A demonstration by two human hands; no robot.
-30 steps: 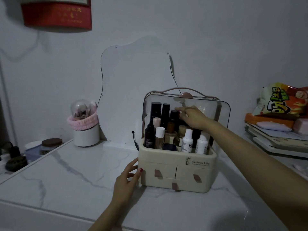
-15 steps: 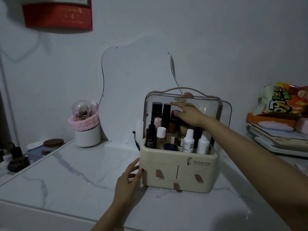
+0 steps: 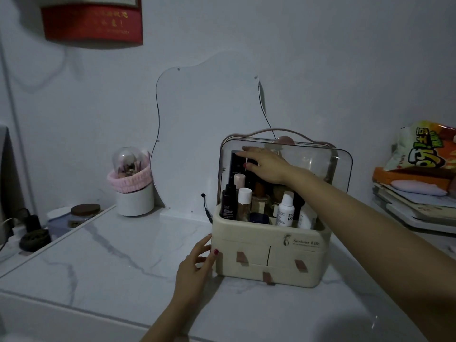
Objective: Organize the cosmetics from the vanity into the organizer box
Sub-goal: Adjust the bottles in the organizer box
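Note:
A cream organizer box [image 3: 291, 265] with three small drawers and a raised clear lid [image 3: 320, 164] stands on the marble vanity top [image 3: 118, 262]. Its top tray holds several upright bottles, among them a white bottle [image 3: 285, 211], a black dropper bottle [image 3: 229, 201] and a tall black tube [image 3: 237, 166] at the back. My right hand [image 3: 265, 166] reaches into the box, fingers spread over the tall black tubes, touching their tops. My left hand [image 3: 197, 262] rests flat against the box's lower left corner, fingers apart.
A white cup with a pink headband and a clear dome [image 3: 132, 186] stands at the back left. A wavy-edged mirror [image 3: 209, 124] leans on the wall behind the box. Jars and a cable [image 3: 81, 213] sit lower left. Stacked trays and a snack bag [image 3: 419, 164] lie right.
My right hand has moved leftward inside the box, from the middle bottles to the tall black tubes at the back left. My left hand stays at the box's corner.

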